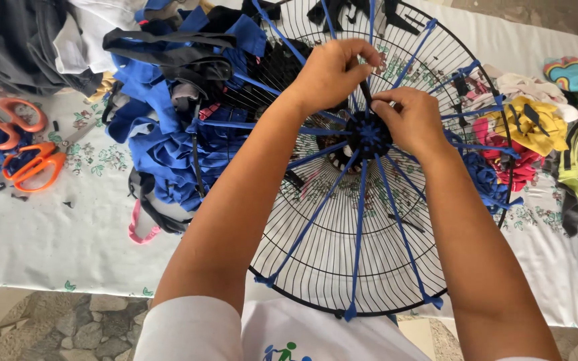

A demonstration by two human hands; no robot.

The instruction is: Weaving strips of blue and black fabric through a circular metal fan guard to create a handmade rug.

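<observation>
A round black wire fan guard (342,267) lies on the table with blue fabric strips (359,227) stretched like spokes from its rim to the hub (367,136). My left hand (332,67) pinches a dark fabric strip (365,90) just above the hub. My right hand (409,120) rests at the hub's right side, fingers closed on the same dark strip where it meets the woven centre.
A heap of blue and black fabric strips (168,134) lies left of the guard. Two orange-handled scissors (15,120) (35,164) sit at far left. Coloured cloth scraps (530,127) pile up on the right. A white floral tablecloth (55,227) covers the table; its front edge is near me.
</observation>
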